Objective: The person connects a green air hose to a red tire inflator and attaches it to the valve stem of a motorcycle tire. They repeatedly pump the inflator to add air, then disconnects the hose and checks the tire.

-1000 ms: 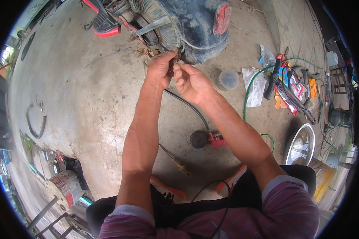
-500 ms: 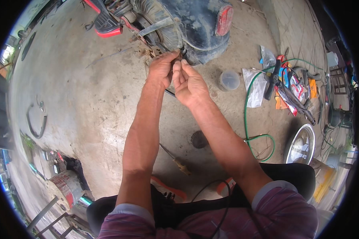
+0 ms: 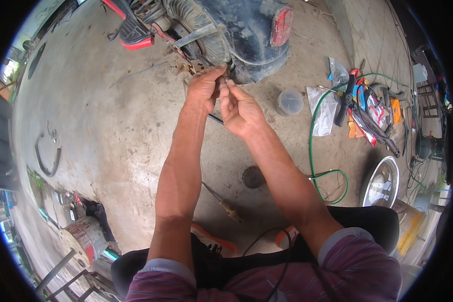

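Note:
Close together, both hands meet at the near edge of a dirty black motorcycle rear fender (image 3: 251, 45) with a red reflector (image 3: 282, 26). My left hand (image 3: 204, 88) is closed, its thumb and fingers pinched on something small I cannot make out. Right beside it, my right hand (image 3: 240, 108) pinches with thumb and forefinger, the other fingers curled; what sits between the tips is too small to name. A dark cable or hose (image 3: 215, 119) shows below the hands, partly hidden by them. The fender's lower edge is just beyond my fingertips.
A clear plastic tub (image 3: 290, 102) stands right of my hands. Further right lie a green hose (image 3: 312, 146) and a pile of wrappers and tools (image 3: 370, 108). A metal basin (image 3: 381, 182) is at lower right. A screwdriver (image 3: 230, 211) and a dark round part (image 3: 252, 177) lie between my forearms.
My right hand has shifted slightly down and right, its thumb and forefinger drawn closer together. The left hand stays nearly in place.

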The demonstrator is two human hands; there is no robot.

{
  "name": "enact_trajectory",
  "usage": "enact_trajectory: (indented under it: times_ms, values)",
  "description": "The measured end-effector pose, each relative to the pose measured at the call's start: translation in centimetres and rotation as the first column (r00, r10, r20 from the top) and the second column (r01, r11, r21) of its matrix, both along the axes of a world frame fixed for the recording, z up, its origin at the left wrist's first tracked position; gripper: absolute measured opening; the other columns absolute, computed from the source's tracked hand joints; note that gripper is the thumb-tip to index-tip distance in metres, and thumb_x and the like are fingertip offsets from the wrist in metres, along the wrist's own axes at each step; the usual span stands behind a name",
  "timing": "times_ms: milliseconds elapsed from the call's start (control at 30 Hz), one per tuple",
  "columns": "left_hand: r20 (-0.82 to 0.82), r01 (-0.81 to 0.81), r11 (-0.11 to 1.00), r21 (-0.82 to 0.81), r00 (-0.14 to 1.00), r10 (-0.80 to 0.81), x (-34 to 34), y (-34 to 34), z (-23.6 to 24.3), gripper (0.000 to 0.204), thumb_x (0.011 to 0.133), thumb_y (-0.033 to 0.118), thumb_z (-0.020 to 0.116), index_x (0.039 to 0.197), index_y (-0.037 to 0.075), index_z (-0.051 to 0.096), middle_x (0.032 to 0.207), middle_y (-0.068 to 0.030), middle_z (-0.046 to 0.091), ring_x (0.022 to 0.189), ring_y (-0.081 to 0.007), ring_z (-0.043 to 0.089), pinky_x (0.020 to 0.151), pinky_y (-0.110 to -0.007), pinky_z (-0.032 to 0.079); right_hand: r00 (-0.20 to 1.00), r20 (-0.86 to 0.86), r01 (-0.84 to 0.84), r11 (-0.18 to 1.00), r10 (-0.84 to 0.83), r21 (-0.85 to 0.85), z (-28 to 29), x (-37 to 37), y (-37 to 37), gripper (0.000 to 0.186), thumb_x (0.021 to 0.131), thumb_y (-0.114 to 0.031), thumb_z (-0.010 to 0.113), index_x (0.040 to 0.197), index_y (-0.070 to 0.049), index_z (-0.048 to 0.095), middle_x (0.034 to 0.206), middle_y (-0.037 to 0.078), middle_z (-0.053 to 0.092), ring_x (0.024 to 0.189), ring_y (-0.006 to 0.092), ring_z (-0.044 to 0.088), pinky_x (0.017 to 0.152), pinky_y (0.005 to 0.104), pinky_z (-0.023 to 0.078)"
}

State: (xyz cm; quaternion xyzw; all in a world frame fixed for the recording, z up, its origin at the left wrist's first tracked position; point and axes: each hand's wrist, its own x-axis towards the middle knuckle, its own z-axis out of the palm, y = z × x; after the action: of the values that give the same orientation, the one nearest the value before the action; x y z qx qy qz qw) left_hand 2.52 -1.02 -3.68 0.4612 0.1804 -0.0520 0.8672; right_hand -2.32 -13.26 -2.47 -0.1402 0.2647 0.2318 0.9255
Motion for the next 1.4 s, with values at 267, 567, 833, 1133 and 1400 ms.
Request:
enact_trajectory:
  times_ms: [267,567,833,1133,1400]
  values:
    - [-0.012,0.023,1.000,-0.021,1.000,-0.024,0.2,-0.2,-0.1,0.016,0.092,0.018,0.082,0.088,0.008,0.070,0.073,-0.0006,0.065,0.057,-0.0108,0.055,0.051,-0.025,0.043,0.988,0.111,-0.112,0.994,0.111,0.003,-0.2,0.6,-0.2,0.009,0.106,-0.020,0.064,0.104,-0.012,0.068,0.080,-0.007,0.064,0.066,0.0033,0.059,0.055,0.0173,0.048]
    - [-0.021,0.002,0.999,0.043,1.000,-0.001,-0.1,-0.3,0.0,0.017,0.093,0.020,0.081,0.089,0.007,0.070,0.074,-0.0017,0.066,0.059,-0.0116,0.057,0.053,-0.026,0.046,0.984,0.127,-0.070,0.925,0.126,-0.373,0.6,0.8,-0.1,0.012,0.098,-0.021,0.076,0.099,-0.010,0.070,0.077,-0.006,0.063,0.064,0.0071,0.058,0.057,0.0218,0.045]
    - [-0.005,0.019,0.999,0.034,1.000,-0.019,0.0,0.0,-0.4,0.017,0.093,0.019,0.081,0.088,0.008,0.069,0.076,-0.0017,0.066,0.060,-0.0116,0.058,0.052,-0.026,0.044,0.981,0.144,-0.047,0.883,0.128,-0.466,0.7,0.4,0.1,0.015,0.098,-0.020,0.075,0.103,-0.006,0.072,0.084,-0.002,0.068,0.068,0.0084,0.062,0.058,0.0226,0.049]
    - [-0.009,-0.021,0.999,0.043,1.000,0.021,-0.4,-0.5,0.8,0.017,0.093,0.019,0.081,0.090,0.008,0.069,0.075,-0.0009,0.065,0.058,-0.0113,0.057,0.049,-0.025,0.042,0.968,0.062,-0.222,0.946,0.243,-0.235,1.4,1.3,-2.2,0.017,0.104,-0.016,0.064,0.109,-0.001,0.071,0.087,0.001,0.070,0.074,0.0083,0.067,0.063,0.0226,0.057]
    - [0.021,0.004,0.998,0.062,1.000,-0.005,0.0,-0.1,0.0,0.019,0.092,0.020,0.082,0.084,0.009,0.069,0.072,0.0003,0.063,0.057,-0.0108,0.055,0.049,-0.026,0.041,0.927,0.165,-0.304,0.932,0.338,-0.199,0.1,1.8,-2.4,0.014,0.105,-0.019,0.063,0.103,-0.006,0.068,0.082,-0.003,0.068,0.069,0.0069,0.064,0.057,0.0208,0.051]
